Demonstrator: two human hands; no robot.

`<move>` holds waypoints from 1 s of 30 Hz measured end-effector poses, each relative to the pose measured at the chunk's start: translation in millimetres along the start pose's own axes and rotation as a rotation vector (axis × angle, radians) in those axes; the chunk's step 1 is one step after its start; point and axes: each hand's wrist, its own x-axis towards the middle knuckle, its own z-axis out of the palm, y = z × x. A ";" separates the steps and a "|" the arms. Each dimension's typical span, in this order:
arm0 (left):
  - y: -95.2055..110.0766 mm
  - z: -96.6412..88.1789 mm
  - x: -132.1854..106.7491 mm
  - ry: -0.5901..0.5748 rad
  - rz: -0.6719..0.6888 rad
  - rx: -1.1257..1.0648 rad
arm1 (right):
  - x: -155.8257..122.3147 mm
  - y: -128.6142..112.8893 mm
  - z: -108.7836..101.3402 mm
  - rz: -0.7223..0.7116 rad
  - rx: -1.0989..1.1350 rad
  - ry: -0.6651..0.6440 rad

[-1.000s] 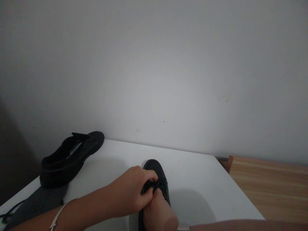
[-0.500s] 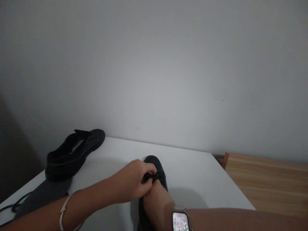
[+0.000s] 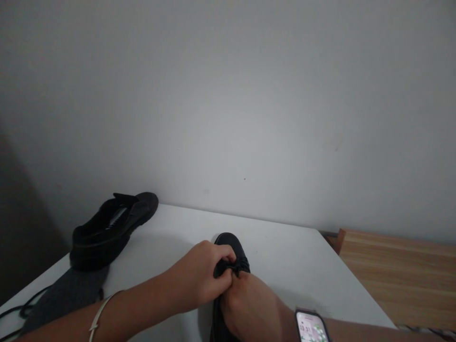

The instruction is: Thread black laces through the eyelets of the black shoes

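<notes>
In the head view, the person's left hand (image 3: 203, 275) pinches the laced black shoe (image 3: 228, 241), toe toward the wall (image 3: 228, 118) on the white tabletop (image 3: 285, 251), while the right hand (image 3: 254, 304) curls over it, fingertips hidden so I can't tell its grip, and another black shoe (image 3: 103, 237) sits apart.

A thin pale bangle (image 3: 98, 319) is worn on the left arm (image 3: 142, 298), a dark-rimmed, pink-screened watch (image 3: 312, 327) on the right arm (image 3: 356, 331).
</notes>
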 end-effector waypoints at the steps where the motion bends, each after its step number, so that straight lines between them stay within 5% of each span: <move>1: 0.3 1.1 0.3 0.001 -0.005 -0.003 | -3.0 2.2 -4.4 -0.018 -0.012 -0.009; 10: -0.9 8.6 -1.1 0.036 -0.043 0.029 | -12.4 9.3 -15.7 -0.104 -0.043 0.067; 16: -4.8 18.6 -6.3 0.117 -0.009 0.098 | -11.6 9.5 -5.2 -0.125 -0.056 0.107; 30: -3.3 17.6 -8.3 0.082 0.002 0.071 | 0.6 -0.2 17.8 -0.022 0.008 -0.001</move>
